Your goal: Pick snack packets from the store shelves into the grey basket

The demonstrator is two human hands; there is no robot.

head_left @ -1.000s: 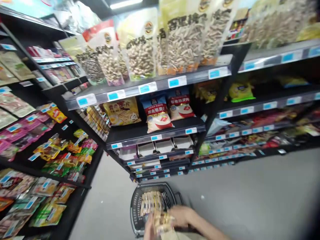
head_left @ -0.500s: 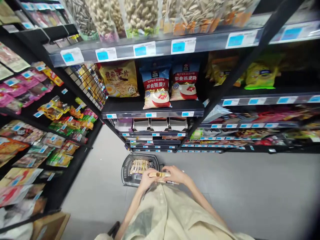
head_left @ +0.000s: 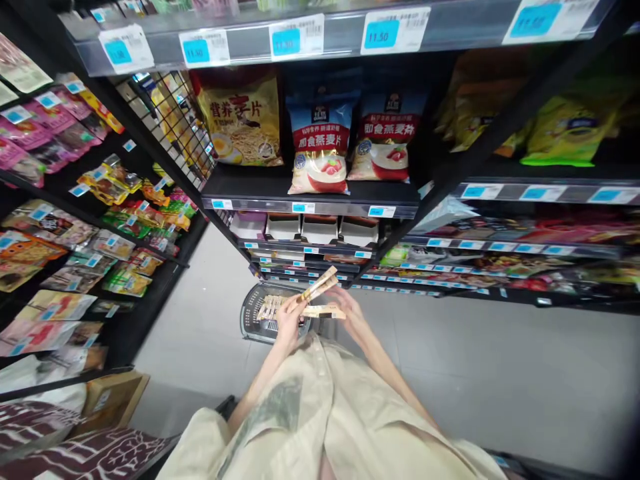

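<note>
the slim packets (head_left: 323, 283) at centre look like thin, lightly glossy film; the basket (head_left: 251, 308) near them, hard plastic. upper centre, the quaker oatmeal bags (head_left: 320, 143) are shiny, creased plastic. lower left, a matt cardboard box (head_left: 107, 400). bottom centre, a matt, wrinkled cloth shirt (head_left: 365, 400). the floor (head_left: 475, 360) looks smooth, faintly sheened.

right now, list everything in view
slim packets: at least two, beige, at hands
basket: one, dark grey, floor
basket packets: several, beige, inside
oat bags: two, blue and red, middle shelf
gold bag: one, gold, left of them
pouches: several, yellow, right shelf
boxes: four, white or purple, lower shelf
price tags: many, white and blue, shelf edges
snack packets: many, mixed colours, left rack
shirt: one, beige, bottom
left hand: one, holding slim packets
right hand: one, at slim packets
</note>
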